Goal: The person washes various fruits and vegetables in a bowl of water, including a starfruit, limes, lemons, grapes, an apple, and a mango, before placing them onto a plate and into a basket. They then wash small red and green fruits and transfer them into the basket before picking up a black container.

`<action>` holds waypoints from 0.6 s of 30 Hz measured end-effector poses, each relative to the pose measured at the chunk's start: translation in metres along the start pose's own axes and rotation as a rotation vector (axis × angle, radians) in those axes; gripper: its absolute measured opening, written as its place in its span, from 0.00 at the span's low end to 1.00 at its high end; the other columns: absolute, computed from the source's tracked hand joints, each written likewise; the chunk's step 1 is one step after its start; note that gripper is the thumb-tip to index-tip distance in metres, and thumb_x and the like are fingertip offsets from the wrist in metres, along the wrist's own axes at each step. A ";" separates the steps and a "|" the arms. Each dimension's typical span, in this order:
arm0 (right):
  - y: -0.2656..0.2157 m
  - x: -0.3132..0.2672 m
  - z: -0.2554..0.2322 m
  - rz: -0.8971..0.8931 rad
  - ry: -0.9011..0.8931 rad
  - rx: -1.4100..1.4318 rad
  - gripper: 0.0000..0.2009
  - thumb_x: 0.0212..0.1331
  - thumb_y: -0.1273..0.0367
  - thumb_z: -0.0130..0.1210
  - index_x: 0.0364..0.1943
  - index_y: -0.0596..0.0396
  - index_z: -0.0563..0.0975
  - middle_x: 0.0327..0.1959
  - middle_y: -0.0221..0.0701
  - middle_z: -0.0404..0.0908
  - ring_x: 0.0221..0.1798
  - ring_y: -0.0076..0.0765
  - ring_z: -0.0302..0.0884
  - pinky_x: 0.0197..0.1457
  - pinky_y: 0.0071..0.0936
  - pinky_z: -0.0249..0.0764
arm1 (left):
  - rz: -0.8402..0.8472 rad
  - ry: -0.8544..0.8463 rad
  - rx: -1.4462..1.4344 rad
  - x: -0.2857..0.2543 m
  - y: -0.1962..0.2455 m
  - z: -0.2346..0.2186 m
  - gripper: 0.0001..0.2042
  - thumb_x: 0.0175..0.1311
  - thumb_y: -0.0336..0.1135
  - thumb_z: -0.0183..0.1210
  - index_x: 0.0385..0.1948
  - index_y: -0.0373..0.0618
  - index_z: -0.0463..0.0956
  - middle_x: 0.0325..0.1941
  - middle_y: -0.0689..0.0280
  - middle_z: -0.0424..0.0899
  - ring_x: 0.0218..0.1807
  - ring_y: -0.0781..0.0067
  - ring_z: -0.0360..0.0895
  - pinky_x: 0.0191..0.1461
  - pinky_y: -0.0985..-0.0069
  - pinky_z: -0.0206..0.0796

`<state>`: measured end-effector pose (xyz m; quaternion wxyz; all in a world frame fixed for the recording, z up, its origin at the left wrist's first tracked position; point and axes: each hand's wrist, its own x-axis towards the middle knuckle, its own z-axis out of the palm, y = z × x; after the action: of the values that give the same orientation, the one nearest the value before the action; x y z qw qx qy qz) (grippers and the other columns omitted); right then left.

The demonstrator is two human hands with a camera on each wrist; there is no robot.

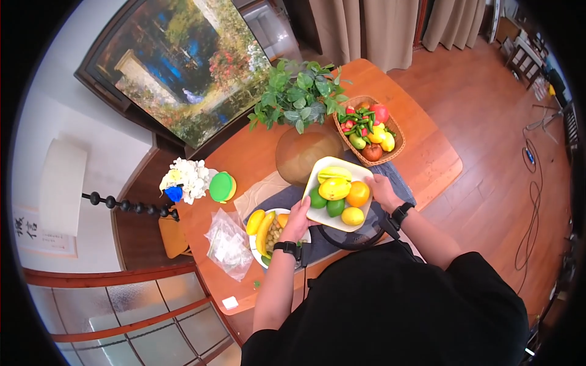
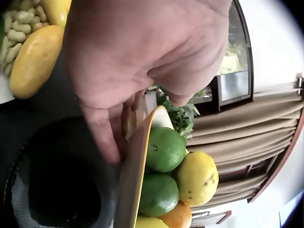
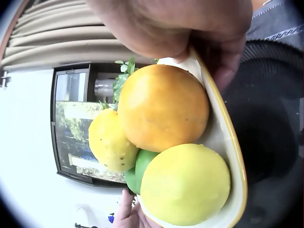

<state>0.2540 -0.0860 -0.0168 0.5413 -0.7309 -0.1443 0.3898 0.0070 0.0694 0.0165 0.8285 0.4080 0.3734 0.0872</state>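
Observation:
My left hand and right hand grip opposite sides of a white rectangular dish with a yellow rim, raised over the table. In it lie a carambola, a yellow fruit, an orange, two green limes and a lemon. In the left wrist view, my fingers lie along the dish's outer wall beside the limes. The right wrist view has my thumb at the rim near the orange, with other fingers outside the wall. Beneath the dish is a dark, ribbed round plate, partly hidden.
A white plate with a banana, mangoes and pale peanut-like pieces sits by my left forearm, near a plastic bag. Farther back are a wicker basket of produce, a brown translucent round, a leafy plant and a green-lidded container.

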 end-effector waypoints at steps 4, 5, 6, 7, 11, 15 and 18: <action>-0.007 -0.001 0.008 -0.037 -0.012 -0.095 0.14 0.68 0.65 0.53 0.37 0.67 0.78 0.28 0.41 0.81 0.33 0.37 0.78 0.41 0.37 0.74 | 0.001 0.034 0.024 0.001 -0.008 -0.010 0.20 0.78 0.46 0.44 0.60 0.41 0.67 0.53 0.60 0.81 0.50 0.65 0.83 0.47 0.63 0.81; -0.010 -0.002 0.007 -0.038 -0.010 -0.093 0.14 0.68 0.65 0.53 0.37 0.67 0.78 0.28 0.41 0.81 0.33 0.37 0.78 0.41 0.37 0.74 | 0.012 0.085 0.079 0.003 -0.012 -0.012 0.20 0.78 0.46 0.44 0.61 0.41 0.67 0.53 0.60 0.81 0.50 0.64 0.83 0.48 0.61 0.81; -0.013 -0.003 0.007 -0.096 -0.013 -0.190 0.14 0.68 0.65 0.52 0.41 0.66 0.78 0.32 0.45 0.81 0.36 0.44 0.79 0.43 0.38 0.75 | 0.023 0.135 0.133 0.003 -0.014 -0.012 0.20 0.78 0.45 0.44 0.61 0.41 0.67 0.54 0.59 0.81 0.51 0.63 0.83 0.48 0.60 0.81; -0.015 -0.004 0.007 -0.153 -0.016 -0.287 0.15 0.68 0.65 0.52 0.45 0.66 0.77 0.36 0.48 0.82 0.40 0.50 0.80 0.46 0.39 0.75 | 0.023 0.134 0.134 0.002 -0.017 -0.013 0.20 0.78 0.45 0.44 0.61 0.41 0.67 0.54 0.59 0.81 0.51 0.63 0.83 0.48 0.60 0.81; -0.048 -0.046 0.001 -0.456 0.139 -0.439 0.19 0.65 0.65 0.55 0.55 0.61 0.74 0.49 0.51 0.78 0.52 0.58 0.76 0.56 0.41 0.73 | 0.104 0.194 0.099 0.002 -0.023 -0.016 0.16 0.77 0.40 0.45 0.58 0.40 0.70 0.50 0.60 0.82 0.45 0.67 0.84 0.42 0.65 0.83; -0.073 -0.076 0.002 -0.794 -0.134 -0.737 0.29 0.54 0.65 0.63 0.62 0.54 0.70 0.59 0.45 0.72 0.61 0.51 0.69 0.67 0.43 0.65 | 0.163 0.221 0.099 0.003 -0.027 -0.018 0.14 0.76 0.35 0.47 0.57 0.39 0.71 0.49 0.60 0.82 0.45 0.67 0.84 0.46 0.67 0.82; -0.065 -0.076 0.010 -0.783 -0.137 -0.805 0.33 0.49 0.66 0.66 0.63 0.51 0.69 0.55 0.42 0.72 0.60 0.51 0.70 0.64 0.41 0.66 | 0.209 0.245 0.182 0.007 -0.026 -0.019 0.13 0.75 0.32 0.47 0.56 0.39 0.72 0.49 0.61 0.82 0.45 0.72 0.83 0.46 0.72 0.80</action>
<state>0.2106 -0.1036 0.0719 0.3136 -0.7446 -0.5768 0.1205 -0.0053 0.0670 -0.0143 0.7230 0.5040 0.4336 0.1878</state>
